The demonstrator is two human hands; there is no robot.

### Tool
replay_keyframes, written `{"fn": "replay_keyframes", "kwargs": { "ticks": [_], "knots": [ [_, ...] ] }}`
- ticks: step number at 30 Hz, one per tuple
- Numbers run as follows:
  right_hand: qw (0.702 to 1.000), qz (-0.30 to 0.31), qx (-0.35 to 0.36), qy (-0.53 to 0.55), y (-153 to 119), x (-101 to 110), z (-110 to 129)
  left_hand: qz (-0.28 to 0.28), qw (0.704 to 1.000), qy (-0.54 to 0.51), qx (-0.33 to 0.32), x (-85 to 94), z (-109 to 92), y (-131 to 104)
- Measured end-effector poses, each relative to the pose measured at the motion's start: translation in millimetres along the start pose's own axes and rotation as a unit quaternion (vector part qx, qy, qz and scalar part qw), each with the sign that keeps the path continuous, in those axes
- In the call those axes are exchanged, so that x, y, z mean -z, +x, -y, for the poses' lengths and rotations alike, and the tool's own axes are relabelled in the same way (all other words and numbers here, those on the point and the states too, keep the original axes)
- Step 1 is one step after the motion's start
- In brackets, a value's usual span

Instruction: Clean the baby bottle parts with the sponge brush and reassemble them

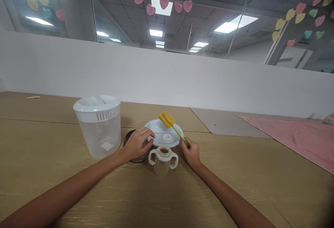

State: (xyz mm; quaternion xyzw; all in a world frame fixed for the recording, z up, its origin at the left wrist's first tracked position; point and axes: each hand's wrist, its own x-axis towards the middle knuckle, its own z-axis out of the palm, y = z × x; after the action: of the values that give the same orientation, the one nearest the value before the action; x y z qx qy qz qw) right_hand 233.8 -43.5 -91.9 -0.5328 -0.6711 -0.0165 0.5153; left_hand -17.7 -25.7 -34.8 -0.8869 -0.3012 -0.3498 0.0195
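My right hand [191,154] is wrapped around the green handle of a bottle brush with a yellow sponge head [167,119]. The brush slants up to the left, its head above a white plate [177,141]. On the plate sits a small white ring-shaped cap [167,138]. My left hand [139,142] is over a dark-rimmed round bowl [138,159], beside the plate's left edge. Its fingers are curved, with a gap between thumb and fingertips, and I see nothing held. Between my hands a two-handled baby bottle [162,165] stands upright, its top uncapped.
A translucent bucket [100,134] with a white lid stands to the left. A pink cloth [300,134] and a grey sheet [224,125] lie at the right. Behind the brown table [104,193] rises a white wall [156,78] with windows above.
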Motion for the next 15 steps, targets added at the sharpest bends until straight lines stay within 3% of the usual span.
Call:
{"fn": "replay_keyframes", "kwargs": {
  "ticks": [8,15],
  "knots": [
    [1.0,-0.006,-0.015,0.006,0.9,0.1,-1.1,0.096,0.993,-0.063,0.007,-16.7,-0.3,27.0],
    [1.0,0.001,-0.012,0.01,0.9,0.5,-2.3,0.225,0.965,-0.114,-0.067,-32.0,7.0,51.2]
  ]
}}
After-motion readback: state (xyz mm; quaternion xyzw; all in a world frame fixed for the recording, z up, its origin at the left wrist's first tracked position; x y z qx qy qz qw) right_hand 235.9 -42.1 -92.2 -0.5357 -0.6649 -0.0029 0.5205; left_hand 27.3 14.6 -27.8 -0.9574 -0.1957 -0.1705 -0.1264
